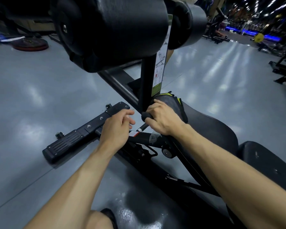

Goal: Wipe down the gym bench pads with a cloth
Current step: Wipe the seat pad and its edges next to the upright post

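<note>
The bench's black seat pad (210,129) runs off to the right, and the back pad (262,162) lies nearer me. Two big black roller pads (119,30) hang above on the upright post (146,83). A dark grey cloth with yellow-green trim (169,101) is draped over the seat pad's front tip. My right hand (163,119) lies against this cloth, its fingers curled round the black-capped adjustment handle (145,115) at the post's foot. My left hand (117,126) hovers over the frame, fingers loosely curled and holding nothing.
The bench's black base foot (76,136) lies crosswise on the grey floor (40,96). Weight plates (30,44) sit at the back left. Other dark gym machines (284,63) stand at the right and far back. My knee (96,220) shows at the bottom edge.
</note>
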Tool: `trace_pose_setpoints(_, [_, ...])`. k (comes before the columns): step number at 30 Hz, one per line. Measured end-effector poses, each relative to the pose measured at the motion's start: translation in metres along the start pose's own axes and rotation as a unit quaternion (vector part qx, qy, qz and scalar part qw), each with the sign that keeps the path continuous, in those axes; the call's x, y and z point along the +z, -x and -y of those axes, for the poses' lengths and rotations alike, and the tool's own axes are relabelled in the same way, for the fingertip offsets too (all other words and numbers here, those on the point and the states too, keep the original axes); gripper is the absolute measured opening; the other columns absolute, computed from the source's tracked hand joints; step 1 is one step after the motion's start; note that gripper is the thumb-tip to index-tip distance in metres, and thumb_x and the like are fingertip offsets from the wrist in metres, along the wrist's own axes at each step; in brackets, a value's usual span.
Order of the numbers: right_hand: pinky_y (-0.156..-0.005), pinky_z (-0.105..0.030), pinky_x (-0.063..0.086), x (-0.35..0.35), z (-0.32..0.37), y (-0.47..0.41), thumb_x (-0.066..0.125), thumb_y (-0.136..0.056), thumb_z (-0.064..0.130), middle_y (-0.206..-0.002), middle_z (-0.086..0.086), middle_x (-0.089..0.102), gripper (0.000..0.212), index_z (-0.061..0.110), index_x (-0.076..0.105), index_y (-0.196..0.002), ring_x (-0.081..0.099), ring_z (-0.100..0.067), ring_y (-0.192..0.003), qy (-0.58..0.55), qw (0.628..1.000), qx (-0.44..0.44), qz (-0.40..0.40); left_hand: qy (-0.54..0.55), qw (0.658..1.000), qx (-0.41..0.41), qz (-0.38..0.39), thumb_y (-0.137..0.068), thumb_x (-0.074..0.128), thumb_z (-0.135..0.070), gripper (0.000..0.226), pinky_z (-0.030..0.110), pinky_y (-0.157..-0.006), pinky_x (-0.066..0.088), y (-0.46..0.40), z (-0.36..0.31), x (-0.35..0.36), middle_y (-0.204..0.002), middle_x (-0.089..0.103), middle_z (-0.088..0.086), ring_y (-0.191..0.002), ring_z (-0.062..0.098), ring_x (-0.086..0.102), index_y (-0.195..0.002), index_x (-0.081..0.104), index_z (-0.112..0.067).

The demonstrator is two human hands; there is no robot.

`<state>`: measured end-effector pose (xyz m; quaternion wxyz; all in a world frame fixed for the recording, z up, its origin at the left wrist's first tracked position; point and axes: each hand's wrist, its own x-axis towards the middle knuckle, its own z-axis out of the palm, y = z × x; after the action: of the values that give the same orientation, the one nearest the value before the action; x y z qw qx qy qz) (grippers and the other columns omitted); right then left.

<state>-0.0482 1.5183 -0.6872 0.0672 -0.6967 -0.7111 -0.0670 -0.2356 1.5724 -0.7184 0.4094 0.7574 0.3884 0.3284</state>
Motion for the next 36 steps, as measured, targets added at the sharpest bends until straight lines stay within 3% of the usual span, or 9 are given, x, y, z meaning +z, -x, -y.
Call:
trace_pose_setpoints(3, [-0.116, -0.037, 0.030, 0.000, 0.014, 0.030, 0.034, -0.081, 0.037, -0.073, 0.000, 0.064, 0.040, 0.012, 0.064, -0.071, 0.055, -0.020, -0.079, -0.033, 0.999, -0.023, 0.032, -0.012, 1.000, 0.017, 0.011, -0.105, 0.038, -0.019, 0.033, 0.023, -0.079, 0.053, 0.012, -0.010, 0.002, -0.088, 0.073, -0.014, -0.078, 0.001, 0.068, -0.116, 0.067, -0.032])
trace_pose_setpoints(6, [-0.115, -0.038, 0.032, -0.002, 0.016, 0.070, 0.038, -0.084, 0.035, -0.079, -0.003, 0.067, 0.032, 0.013, 0.061, -0.076, 0.056, -0.022, -0.086, -0.108, 0.992, -0.005, 0.059, -0.018, 0.999, 0.043, 0.029, -0.105, 0.039, -0.018, 0.032, 0.007, -0.067, 0.046, 0.028, -0.026, 0.007, -0.089, 0.073, -0.013, -0.077, -0.003, 0.065, -0.114, 0.067, -0.031])
trace_pose_setpoints(10, [-0.082, -0.043, 0.042, -0.011, 0.005, 0.140, 0.048, -0.081, 0.037, -0.081, -0.009, 0.058, 0.032, 0.006, 0.058, -0.079, 0.052, -0.022, -0.084, -0.274, 0.948, 0.157, -0.030, -0.020, 0.996, 0.068, 0.056, -0.105, 0.041, -0.015, 0.031, 0.003, -0.065, 0.042, 0.051, -0.037, 0.010, -0.089, 0.072, -0.013, -0.075, -0.006, 0.066, -0.112, 0.067, -0.030])
trace_pose_setpoints(14, [-0.099, -0.043, 0.044, -0.005, -0.004, 0.214, 0.050, -0.080, 0.038, -0.101, -0.006, 0.073, 0.039, 0.015, 0.075, -0.099, 0.062, -0.016, -0.107, -0.402, 0.853, 0.294, -0.154, -0.082, 0.990, 0.079, 0.084, -0.104, 0.042, -0.016, 0.031, 0.022, -0.076, 0.050, 0.070, -0.042, 0.011, -0.090, 0.072, -0.017, -0.076, -0.006, 0.066, -0.110, 0.066, -0.035])
trace_pose_setpoints(17, [-0.116, -0.040, 0.031, 0.003, 0.001, 0.249, 0.051, -0.083, 0.049, -0.133, 0.003, 0.065, 0.049, 0.030, 0.069, -0.124, 0.045, -0.007, -0.137, -0.427, 0.801, 0.380, -0.179, -0.121, 0.982, 0.087, 0.117, -0.105, 0.043, -0.020, 0.029, 0.033, -0.090, 0.052, 0.083, -0.050, 0.016, -0.102, 0.073, -0.014, -0.093, 0.006, 0.068, -0.114, 0.068, -0.032])
trace_pose_setpoints(24, [-0.126, -0.039, -0.006, 0.018, 0.038, 0.267, 0.031, -0.096, 0.046, -0.168, 0.012, 0.000, 0.069, 0.031, 0.012, -0.161, -0.009, -0.007, -0.154, -0.124, 0.948, 0.281, -0.079, -0.185, 0.965, 0.070, 0.173, -0.101, 0.047, -0.018, 0.030, 0.029, -0.091, 0.047, 0.077, -0.059, 0.021, -0.118, 0.070, -0.011, -0.110, 0.012, 0.063, -0.116, 0.070, -0.031])
trace_pose_setpoints(30, [-0.124, -0.044, -0.006, 0.031, 0.053, 0.263, 0.021, -0.099, 0.061, -0.168, 0.000, -0.016, 0.079, 0.019, -0.005, -0.161, -0.021, -0.015, -0.153, 0.002, 0.957, 0.287, -0.036, -0.072, 0.991, -0.007, 0.114, -0.103, 0.044, -0.026, 0.031, 0.037, -0.096, 0.048, 0.040, -0.048, 0.054, -0.119, 0.069, -0.005, -0.113, 0.017, 0.062, -0.125, 0.066, -0.028])
trace_pose_setpoints(33, [-0.126, -0.038, -0.004, 0.016, 0.032, 0.267, 0.012, -0.099, 0.064, -0.167, 0.010, -0.019, 0.073, 0.028, -0.007, -0.160, -0.023, -0.006, -0.151, -0.048, 0.965, 0.256, 0.015, -0.016, 0.997, -0.018, 0.073, -0.105, 0.042, -0.030, 0.032, 0.037, -0.095, 0.050, 0.026, -0.036, 0.070, -0.120, 0.068, -0.006, -0.110, 0.013, 0.063, -0.130, 0.063, -0.029])
trace_pose_setpoints(36, [-0.126, -0.046, 0.006, 0.012, 0.011, 0.267, 0.028, -0.099, 0.067, -0.169, 0.011, -0.007, 0.074, 0.038, -0.001, -0.160, -0.011, -0.009, -0.155, 0.021, 0.977, 0.213, 0.023, -0.044, 0.996, 0.016, 0.073, -0.105, 0.043, -0.028, 0.031, 0.029, -0.089, 0.044, 0.007, -0.028, 0.068, -0.118, 0.067, -0.011, -0.102, 0.004, 0.062, -0.127, 0.065, -0.031])
